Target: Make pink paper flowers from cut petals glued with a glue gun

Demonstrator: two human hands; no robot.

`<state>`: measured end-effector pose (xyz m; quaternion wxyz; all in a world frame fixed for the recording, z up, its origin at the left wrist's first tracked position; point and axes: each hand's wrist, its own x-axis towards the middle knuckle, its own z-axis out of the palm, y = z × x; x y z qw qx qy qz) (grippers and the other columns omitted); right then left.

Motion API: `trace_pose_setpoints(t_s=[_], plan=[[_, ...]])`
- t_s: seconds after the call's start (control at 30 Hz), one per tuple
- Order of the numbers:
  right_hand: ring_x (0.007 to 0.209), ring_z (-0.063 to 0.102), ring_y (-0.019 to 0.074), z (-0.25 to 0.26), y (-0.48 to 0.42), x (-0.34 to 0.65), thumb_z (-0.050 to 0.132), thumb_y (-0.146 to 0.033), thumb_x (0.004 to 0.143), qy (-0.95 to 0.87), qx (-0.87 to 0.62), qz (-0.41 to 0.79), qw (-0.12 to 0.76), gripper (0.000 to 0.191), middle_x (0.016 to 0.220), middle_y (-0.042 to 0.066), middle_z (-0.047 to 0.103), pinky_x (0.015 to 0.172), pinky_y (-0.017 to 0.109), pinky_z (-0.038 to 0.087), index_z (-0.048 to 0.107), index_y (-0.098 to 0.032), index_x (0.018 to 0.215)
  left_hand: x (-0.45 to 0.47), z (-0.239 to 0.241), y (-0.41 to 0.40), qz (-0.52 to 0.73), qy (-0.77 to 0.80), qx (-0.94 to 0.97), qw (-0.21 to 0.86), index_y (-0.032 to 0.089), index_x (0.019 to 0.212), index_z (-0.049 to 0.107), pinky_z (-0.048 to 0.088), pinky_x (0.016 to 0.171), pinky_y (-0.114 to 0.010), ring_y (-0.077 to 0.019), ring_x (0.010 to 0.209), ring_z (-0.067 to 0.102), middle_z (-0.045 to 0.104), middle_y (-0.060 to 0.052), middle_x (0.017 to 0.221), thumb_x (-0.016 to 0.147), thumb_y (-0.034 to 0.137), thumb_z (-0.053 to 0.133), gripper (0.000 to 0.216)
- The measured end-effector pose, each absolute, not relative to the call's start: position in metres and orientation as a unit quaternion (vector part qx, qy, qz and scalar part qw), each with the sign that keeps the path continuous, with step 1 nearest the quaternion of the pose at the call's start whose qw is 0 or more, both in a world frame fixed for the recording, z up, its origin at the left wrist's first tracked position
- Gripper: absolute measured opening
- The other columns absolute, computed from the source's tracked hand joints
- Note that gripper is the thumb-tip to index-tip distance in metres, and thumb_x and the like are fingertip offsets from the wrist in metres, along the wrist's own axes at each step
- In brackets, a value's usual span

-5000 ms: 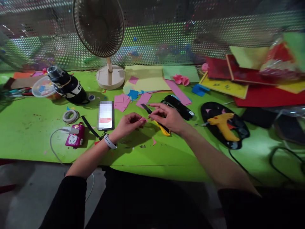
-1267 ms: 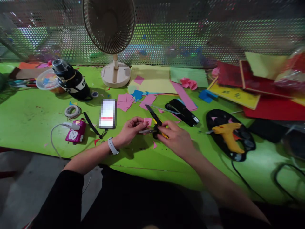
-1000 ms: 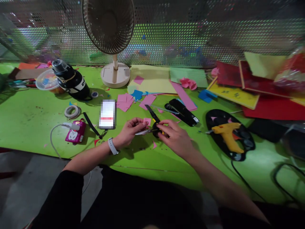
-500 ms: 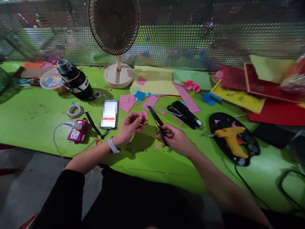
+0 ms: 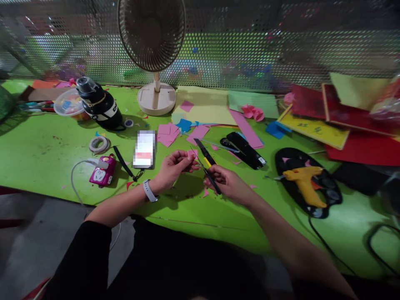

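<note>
My left hand (image 5: pixel 175 166), with a pale watch band on the wrist, pinches a small pink paper piece (image 5: pixel 191 154) above the green table. In my right hand (image 5: pixel 226 181) is a pair of slim dark tweezers (image 5: pixel 213 181), their thin tips pointing up and left at the paper. Whether the tips grip the paper or only touch it, I cannot tell. Just beyond my right fingers lies a black and yellow utility knife (image 5: pixel 204 151). Pink paper squares (image 5: pixel 168 134) are heaped past my left hand, and a black stapler (image 5: pixel 245 151) rests to the right.
A phone (image 5: pixel 144 149), tape roll (image 5: pixel 99 144), purple power adapter (image 5: pixel 102 171) and black bottle (image 5: pixel 101 106) stand or lie leftward. A fan (image 5: pixel 156 100) stands at the back. A yellow glue gun (image 5: pixel 308 187) sits on a black palette-shaped plate (image 5: pixel 283 160) at right.
My right hand has brought the tweezers' tips left to the pink paper. My left fingers have shifted slightly right and now cover more of the paper.
</note>
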<state>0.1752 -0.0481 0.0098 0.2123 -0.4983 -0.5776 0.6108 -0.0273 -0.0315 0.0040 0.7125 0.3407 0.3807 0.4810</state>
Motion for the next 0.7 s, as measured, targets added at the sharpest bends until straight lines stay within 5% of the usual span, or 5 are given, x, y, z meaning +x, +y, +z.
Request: trace_pose_setpoints(t_s=[0.7], plan=[[0.066, 0.056, 0.0141, 0.0119, -0.0476, 0.1729, 0.084, -0.061, 0.058, -0.545, -0.512, 0.622, 0.231, 0.053, 0.071, -0.002, 0.058, 0.06, 0.028, 0.046, 0.055, -0.021, 0.079, -0.0266, 0.0044, -0.0328, 0.463, 0.381, 0.324, 0.732, 0.014, 0.084, 0.056, 0.054, 0.067, -0.024, -0.0136, 0.072, 0.073, 0.075, -0.004, 0.08, 0.068, 0.044, 0.085, 0.044]])
